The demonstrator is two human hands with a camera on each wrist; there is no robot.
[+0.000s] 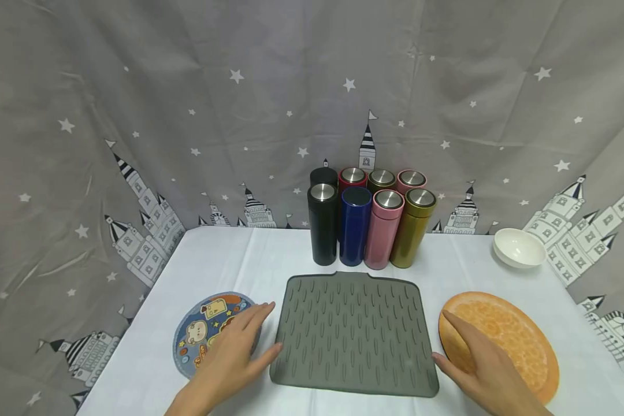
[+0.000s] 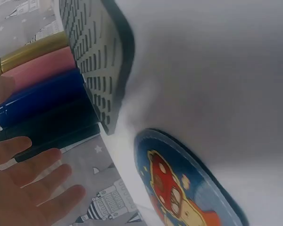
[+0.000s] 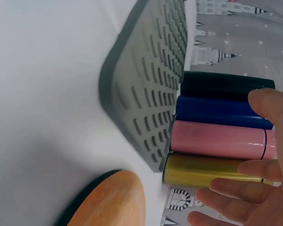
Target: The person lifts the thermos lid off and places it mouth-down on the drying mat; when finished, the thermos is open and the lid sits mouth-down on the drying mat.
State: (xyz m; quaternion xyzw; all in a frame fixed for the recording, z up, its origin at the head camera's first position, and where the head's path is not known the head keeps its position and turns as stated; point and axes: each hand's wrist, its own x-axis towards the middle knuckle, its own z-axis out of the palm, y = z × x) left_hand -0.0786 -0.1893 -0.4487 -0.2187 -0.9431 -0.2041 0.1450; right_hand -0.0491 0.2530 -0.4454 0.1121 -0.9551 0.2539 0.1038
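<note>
A grey-green ridged mat (image 1: pixel 353 335) lies flat at the middle of the white table. My left hand (image 1: pixel 231 349) is held over the round blue cartoon mat (image 1: pixel 187 341), its thumb near the ridged mat's left edge. On the other side, my right hand (image 1: pixel 486 364) is over the round orange bread-like mat (image 1: pixel 520 329), thumb close to the ridged mat's right edge. Both hands have spread, relaxed fingers and hold nothing. In the wrist views, the fingers of the left hand (image 2: pixel 33 183) and right hand (image 3: pixel 254 188) overlap the bottles behind.
Two rows of bottles stand upright behind the ridged mat; the front ones include a black bottle (image 1: pixel 323 231), a blue bottle (image 1: pixel 355 231), a pink bottle (image 1: pixel 382 237) and a gold bottle (image 1: pixel 412 234). A white bowl (image 1: pixel 520 257) sits at the back right, before a grey curtain (image 1: pixel 291 86).
</note>
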